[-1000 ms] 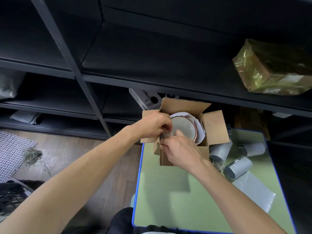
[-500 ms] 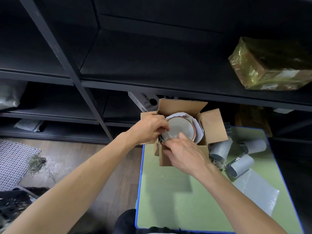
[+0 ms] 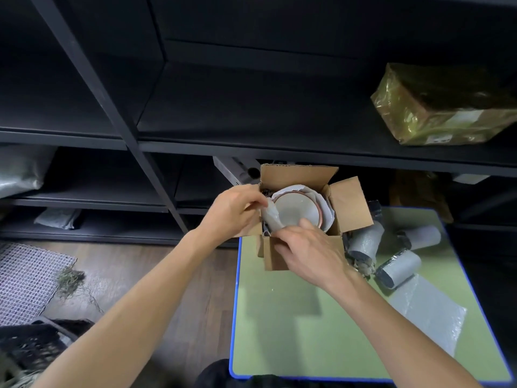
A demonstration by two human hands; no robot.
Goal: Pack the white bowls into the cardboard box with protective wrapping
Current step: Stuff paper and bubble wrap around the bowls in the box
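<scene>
In the head view, the cardboard box point(image 3: 296, 177) is sitting with its flaps open at the far left corner of the green, blue-edged surface point(image 3: 279, 331). One white bowl point(image 3: 296, 211) is lying inside the box, mouth up, nested in a white wrapping sheet point(image 3: 326, 217) that is lining the box's far and right sides.

Both hands are working at the box's left wall. The left hand point(image 3: 235, 211) is curling its fingers and pinching the upper end of a grey wad of wrap point(image 3: 272, 219) that is standing between the bowl and that wall. The right hand point(image 3: 310, 253) is gripping the wad's lower end with curled fingers, and its thumb is pointing up beside the bowl's near rim. This hand is covering much of the box's near wall and the near edge of the bowl, and the left hand is hiding the box's left flap.

Just right of the box, three rolls of bubble wrap point(image 3: 363, 243) point(image 3: 423, 238) point(image 3: 398, 268) are crowding together, the nearest touching the box's side. Nearer the person than the rolls, a flat bubble sheet point(image 3: 428, 312) is lying on the surface.

Behind the box, black shelving point(image 3: 223, 107) is standing close, with a grey device point(image 3: 237, 170) tucked just behind the far flap. A gold foil parcel point(image 3: 442, 107) is resting on the shelf up and right of the box. Left of the box, a mesh mat point(image 3: 25, 281) is lying on the wooden floor point(image 3: 181, 275).
</scene>
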